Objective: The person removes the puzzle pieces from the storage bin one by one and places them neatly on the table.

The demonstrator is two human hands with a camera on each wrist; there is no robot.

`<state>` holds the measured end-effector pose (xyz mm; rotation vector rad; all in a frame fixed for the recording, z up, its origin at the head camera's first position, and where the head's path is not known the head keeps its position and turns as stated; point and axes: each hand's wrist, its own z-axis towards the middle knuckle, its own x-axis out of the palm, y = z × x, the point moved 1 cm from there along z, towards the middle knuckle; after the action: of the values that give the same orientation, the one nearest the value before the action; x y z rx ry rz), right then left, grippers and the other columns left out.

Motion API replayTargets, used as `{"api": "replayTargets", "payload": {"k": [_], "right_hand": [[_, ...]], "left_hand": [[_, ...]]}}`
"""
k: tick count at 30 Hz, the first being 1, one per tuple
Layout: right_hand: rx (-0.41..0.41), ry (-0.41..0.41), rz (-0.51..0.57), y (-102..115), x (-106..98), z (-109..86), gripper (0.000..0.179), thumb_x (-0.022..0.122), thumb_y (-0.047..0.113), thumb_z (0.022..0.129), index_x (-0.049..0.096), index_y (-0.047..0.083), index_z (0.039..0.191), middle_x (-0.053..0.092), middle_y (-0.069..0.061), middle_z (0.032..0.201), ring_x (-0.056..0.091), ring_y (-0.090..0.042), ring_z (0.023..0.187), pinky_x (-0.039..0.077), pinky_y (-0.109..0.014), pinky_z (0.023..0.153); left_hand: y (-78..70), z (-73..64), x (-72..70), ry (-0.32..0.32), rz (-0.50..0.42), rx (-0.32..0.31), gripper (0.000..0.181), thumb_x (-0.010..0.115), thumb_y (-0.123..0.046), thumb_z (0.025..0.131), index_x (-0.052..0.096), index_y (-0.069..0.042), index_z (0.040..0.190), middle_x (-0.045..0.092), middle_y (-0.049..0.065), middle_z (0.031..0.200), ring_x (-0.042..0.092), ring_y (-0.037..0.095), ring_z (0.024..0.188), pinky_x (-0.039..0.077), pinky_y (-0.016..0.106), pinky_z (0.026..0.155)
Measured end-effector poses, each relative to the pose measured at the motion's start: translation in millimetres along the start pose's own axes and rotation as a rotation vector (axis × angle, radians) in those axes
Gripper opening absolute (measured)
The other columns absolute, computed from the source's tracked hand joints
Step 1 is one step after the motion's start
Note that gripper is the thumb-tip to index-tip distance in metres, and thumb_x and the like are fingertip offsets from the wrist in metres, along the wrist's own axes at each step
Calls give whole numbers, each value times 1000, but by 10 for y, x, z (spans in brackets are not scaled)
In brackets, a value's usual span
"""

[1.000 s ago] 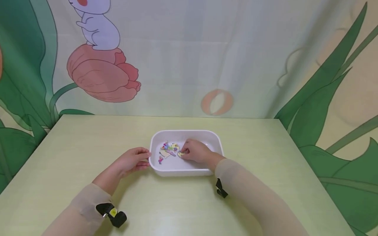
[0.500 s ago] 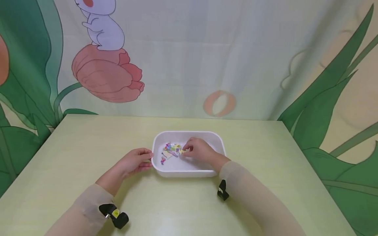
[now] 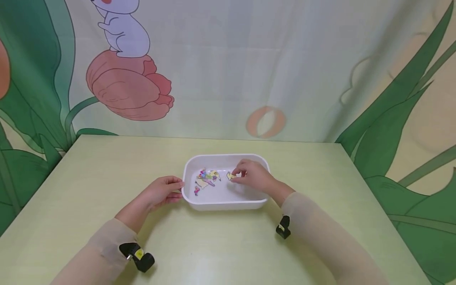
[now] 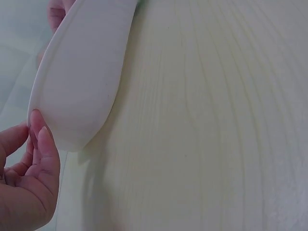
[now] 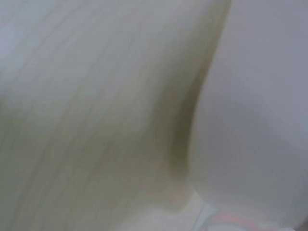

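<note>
A white plastic tray (image 3: 224, 205) stands on the table. My left hand (image 3: 160, 194) pinches its left rim between thumb and fingers; the left wrist view shows the fingertips (image 4: 45, 142) against the outer wall. Over the right half of the tray, my right hand (image 3: 254, 175) pinches a small flat pale-yellow cutout (image 3: 229, 176) by its right edge. Several colourful flat cutouts (image 3: 213, 175) lie overlapping in the left half, and a small pink one (image 3: 196, 190) lies apart in front of them. In the right wrist view only the tray's outer wall (image 5: 250, 120) shows clearly.
The pale wood-grain table (image 3: 199, 249) extends around the tray. Behind it hangs a curtain (image 3: 213, 91) printed with a rabbit, a flower and leaves. Each sleeved forearm wears a small black camera (image 3: 139, 257).
My right hand has drawn the pale-yellow cutout away from the cluster, moving rightward across the tray. The left hand keeps its hold on the rim.
</note>
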<state>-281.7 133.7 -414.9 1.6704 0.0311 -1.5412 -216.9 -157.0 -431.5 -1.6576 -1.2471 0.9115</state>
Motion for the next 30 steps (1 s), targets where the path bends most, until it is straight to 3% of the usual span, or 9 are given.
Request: {"api": "replayTargets", "payload": {"k": [16, 30], "right_hand": [[42, -75, -34, -166, -315, -240, 17, 78, 17, 76, 73, 7, 89, 62, -6, 87, 51, -15, 72, 44, -26, 61], [130, -102, -61, -345, -526, -450, 19, 78, 17, 76, 73, 6, 91, 60, -4, 87, 49, -18, 73, 43, -26, 59]], "left_hand": [[-5, 18, 38, -6, -1, 9, 33, 51, -15, 97, 47, 10, 118, 59, 9, 93, 62, 14, 76, 54, 27, 71], [-3, 14, 21, -20, 4, 0, 33, 51, -16, 97, 47, 9, 119, 59, 9, 93, 62, 13, 75, 54, 27, 71]]}}
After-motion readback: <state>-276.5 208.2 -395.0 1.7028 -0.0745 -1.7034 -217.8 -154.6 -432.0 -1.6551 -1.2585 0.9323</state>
